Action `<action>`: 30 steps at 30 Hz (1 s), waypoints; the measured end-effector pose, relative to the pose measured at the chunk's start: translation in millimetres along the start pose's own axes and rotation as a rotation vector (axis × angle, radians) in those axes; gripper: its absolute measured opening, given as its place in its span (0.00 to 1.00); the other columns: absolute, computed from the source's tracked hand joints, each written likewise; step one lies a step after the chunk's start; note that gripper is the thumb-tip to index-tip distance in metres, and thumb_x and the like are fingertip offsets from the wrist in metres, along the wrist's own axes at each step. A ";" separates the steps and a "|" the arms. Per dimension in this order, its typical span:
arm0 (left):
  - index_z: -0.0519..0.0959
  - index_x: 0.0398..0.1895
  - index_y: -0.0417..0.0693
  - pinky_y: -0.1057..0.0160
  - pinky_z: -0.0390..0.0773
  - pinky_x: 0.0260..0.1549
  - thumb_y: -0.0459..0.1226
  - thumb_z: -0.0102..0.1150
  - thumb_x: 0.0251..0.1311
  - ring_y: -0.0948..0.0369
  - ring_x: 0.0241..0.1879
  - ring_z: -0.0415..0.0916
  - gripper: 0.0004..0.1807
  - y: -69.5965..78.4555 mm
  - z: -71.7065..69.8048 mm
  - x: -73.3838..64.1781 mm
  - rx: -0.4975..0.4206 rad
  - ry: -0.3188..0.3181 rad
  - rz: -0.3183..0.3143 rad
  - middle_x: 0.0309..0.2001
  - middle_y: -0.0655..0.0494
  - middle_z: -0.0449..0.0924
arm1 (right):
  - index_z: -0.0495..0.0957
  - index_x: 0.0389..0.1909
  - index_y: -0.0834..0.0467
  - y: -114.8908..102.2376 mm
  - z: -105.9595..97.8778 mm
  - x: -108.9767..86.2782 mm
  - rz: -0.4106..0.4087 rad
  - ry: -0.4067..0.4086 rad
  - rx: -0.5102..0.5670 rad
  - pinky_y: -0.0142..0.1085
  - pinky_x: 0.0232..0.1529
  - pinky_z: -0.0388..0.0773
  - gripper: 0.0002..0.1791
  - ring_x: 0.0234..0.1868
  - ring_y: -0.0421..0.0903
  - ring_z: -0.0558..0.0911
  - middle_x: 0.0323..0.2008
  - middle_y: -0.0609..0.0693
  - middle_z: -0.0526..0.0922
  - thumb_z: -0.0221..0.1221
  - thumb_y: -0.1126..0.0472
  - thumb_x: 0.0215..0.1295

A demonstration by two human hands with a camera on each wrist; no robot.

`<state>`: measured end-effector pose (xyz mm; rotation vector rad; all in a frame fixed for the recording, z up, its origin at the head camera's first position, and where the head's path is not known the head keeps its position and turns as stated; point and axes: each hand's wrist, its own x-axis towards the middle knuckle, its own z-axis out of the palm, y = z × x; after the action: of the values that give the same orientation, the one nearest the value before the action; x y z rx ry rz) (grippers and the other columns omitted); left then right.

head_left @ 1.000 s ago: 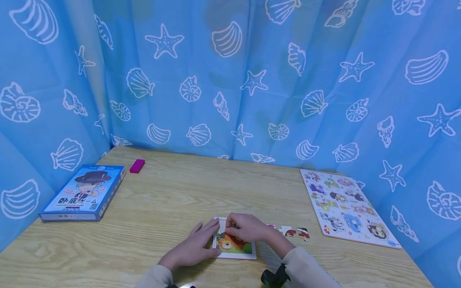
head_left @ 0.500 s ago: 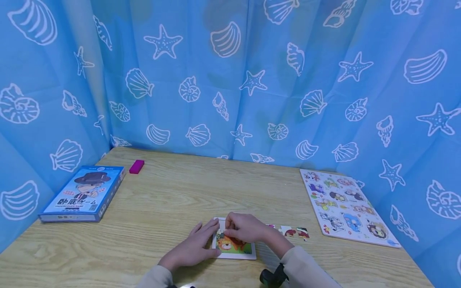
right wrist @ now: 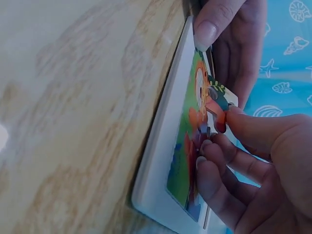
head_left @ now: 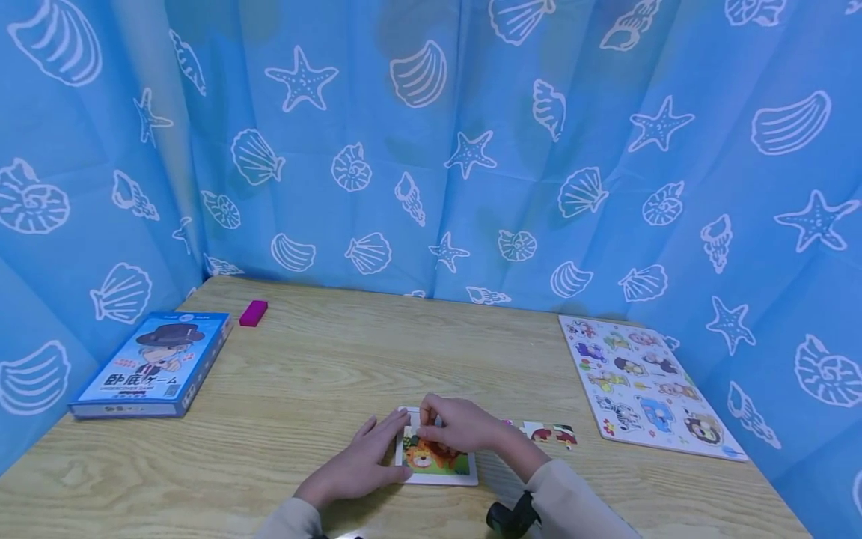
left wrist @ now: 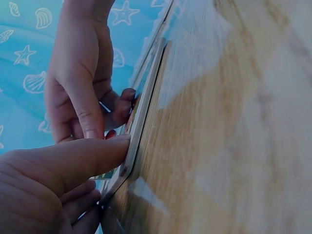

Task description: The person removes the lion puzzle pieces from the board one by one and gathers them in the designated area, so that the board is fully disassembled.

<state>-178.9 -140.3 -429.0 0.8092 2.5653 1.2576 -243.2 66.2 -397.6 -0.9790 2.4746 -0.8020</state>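
Left hand (head_left: 357, 466), fingers extended, spans left edge of white-framed rectangular lion puzzle (head_left: 441, 480), seemingly steadying it; right hand (head_left: 462, 425) pinches tilted orange-and-green flat piece (right wrist: 219, 115) over puzzle.

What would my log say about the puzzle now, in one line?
left fingers: on puzzle board | right fingers: pinching tilted piece over it | loose pieces: on table, right side

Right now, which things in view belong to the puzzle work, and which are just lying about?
Apparently in the job:
lion puzzle tray, left hand on its edge
puzzle piece, pinched by the right hand
loose pieces right of the tray

Apparently lying about:
blue game box
magenta block
animal board
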 end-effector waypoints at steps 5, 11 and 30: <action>0.54 0.70 0.32 0.44 0.34 0.67 0.45 0.58 0.61 0.48 0.71 0.43 0.41 0.9 0.9 -0.6 -0.010 0.002 -0.003 0.72 0.41 0.49 | 0.69 0.34 0.53 3.2 1.3 -1.1 -0.025 0.022 0.039 0.30 0.21 0.73 0.06 0.18 0.39 0.76 0.22 0.43 0.76 0.56 0.59 0.68; 0.55 0.70 0.32 0.44 0.34 0.67 0.45 0.59 0.61 0.49 0.71 0.43 0.41 -0.1 1.3 -0.1 -0.010 0.006 -0.005 0.72 0.41 0.50 | 0.71 0.36 0.54 1.6 2.2 -3.8 -0.068 0.064 0.072 0.29 0.23 0.75 0.05 0.21 0.37 0.77 0.29 0.42 0.76 0.59 0.63 0.66; 0.59 0.68 0.31 0.44 0.35 0.67 0.40 0.62 0.57 0.47 0.71 0.44 0.39 -1.2 3.4 1.1 -0.017 0.045 -0.027 0.71 0.41 0.51 | 0.78 0.38 0.57 27.4 -30.6 -44.7 -0.080 0.148 0.096 0.32 0.27 0.74 0.04 0.27 0.40 0.75 0.27 0.44 0.78 0.55 0.62 0.69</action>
<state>-179.0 -138.0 -431.9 0.7495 2.5875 1.3028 -241.7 125.7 -385.6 -1.0228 2.5059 -1.0440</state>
